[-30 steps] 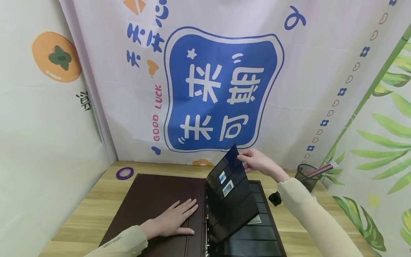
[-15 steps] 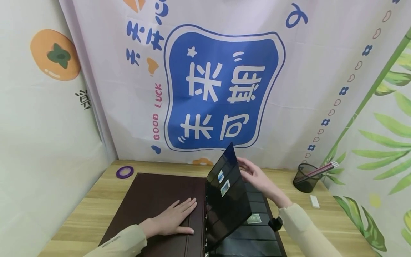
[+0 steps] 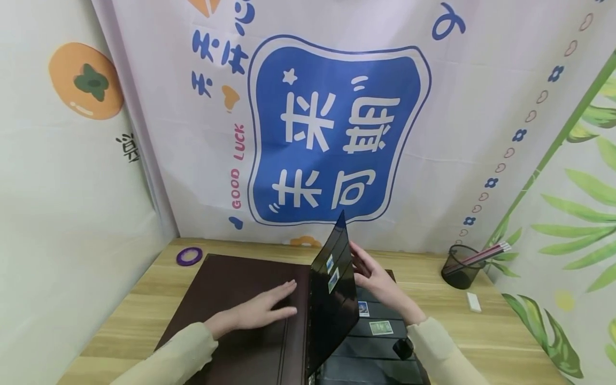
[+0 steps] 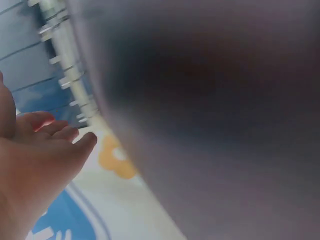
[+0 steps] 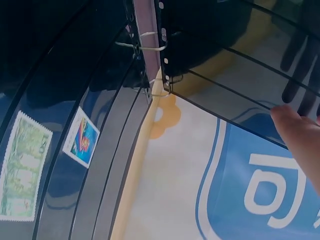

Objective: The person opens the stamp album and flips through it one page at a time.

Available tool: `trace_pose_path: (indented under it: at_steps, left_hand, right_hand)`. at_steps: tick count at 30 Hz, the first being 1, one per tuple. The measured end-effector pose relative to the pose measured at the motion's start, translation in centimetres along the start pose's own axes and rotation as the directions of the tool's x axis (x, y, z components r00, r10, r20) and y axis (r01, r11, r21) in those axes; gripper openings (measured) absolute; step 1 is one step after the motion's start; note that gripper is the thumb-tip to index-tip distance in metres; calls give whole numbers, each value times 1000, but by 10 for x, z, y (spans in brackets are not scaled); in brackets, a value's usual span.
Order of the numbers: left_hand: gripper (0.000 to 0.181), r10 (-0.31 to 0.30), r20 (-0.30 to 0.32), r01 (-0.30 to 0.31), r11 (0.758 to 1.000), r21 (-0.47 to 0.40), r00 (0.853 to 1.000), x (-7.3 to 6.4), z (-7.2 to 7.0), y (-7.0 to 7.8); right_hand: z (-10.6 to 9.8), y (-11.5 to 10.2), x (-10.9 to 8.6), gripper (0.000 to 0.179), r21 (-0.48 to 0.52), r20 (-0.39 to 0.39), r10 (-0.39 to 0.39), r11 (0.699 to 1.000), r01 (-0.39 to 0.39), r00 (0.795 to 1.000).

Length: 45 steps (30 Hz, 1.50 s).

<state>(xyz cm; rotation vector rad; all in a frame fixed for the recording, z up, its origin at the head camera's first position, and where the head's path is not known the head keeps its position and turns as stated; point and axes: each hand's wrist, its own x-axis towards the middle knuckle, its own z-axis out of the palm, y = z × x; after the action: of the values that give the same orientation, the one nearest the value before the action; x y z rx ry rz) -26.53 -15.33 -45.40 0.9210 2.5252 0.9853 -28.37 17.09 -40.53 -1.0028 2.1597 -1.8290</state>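
A stamp album lies spread out, its dark brown cover at left. One black album page stands nearly upright at the ring binding, carrying two small stamps. Behind that page, my right hand touches its back with extended fingers; in the right wrist view one finger meets the glossy sheet. Under the right arm, the lower page holds a green stamp and a blue stamp. My left hand is over the cover, fingers extended, holding nothing. A dark blur fills most of the left wrist view.
A purple tape roll sits at the back left of the wooden table. At the right are a black mesh pen cup with pencils and a white eraser. A printed curtain hangs behind the table.
The raised page has swung leftward, closer to upright. My right hand went from pinching its edge to touching its back. My left hand has lifted slightly from the cover. The blue stamp beneath now shows.
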Motion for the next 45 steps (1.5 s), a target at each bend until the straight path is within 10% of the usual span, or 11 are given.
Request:
trace_pose_path:
  at_steps: [6, 12, 22, 34, 45]
  left_hand:
    - [63, -9, -151, -10, 993, -119, 988, 18, -25, 37]
    - [64, -64, -162, 10, 949, -316, 985, 33, -44, 77]
    - [64, -45, -202, -28, 939, -344, 978, 37, -50, 106]
    - [65, -86, -206, -25, 875, -484, 975, 21, -62, 95]
    - [59, -188, -287, 53, 906, -420, 939, -29, -77, 55]
  right_hand:
    - [8, 2, 5, 84, -82, -4, 16, 997, -16, 1000]
    - [18, 1, 12, 80, -99, 23, 52, 994, -50, 998]
    - [35, 2, 24, 82, -197, 57, -2, 980, 13, 998]
    - [37, 3, 25, 86, -269, 61, -3, 963, 19, 998]
    - [-8, 34, -4, 81, -384, -80, 105, 915, -128, 991]
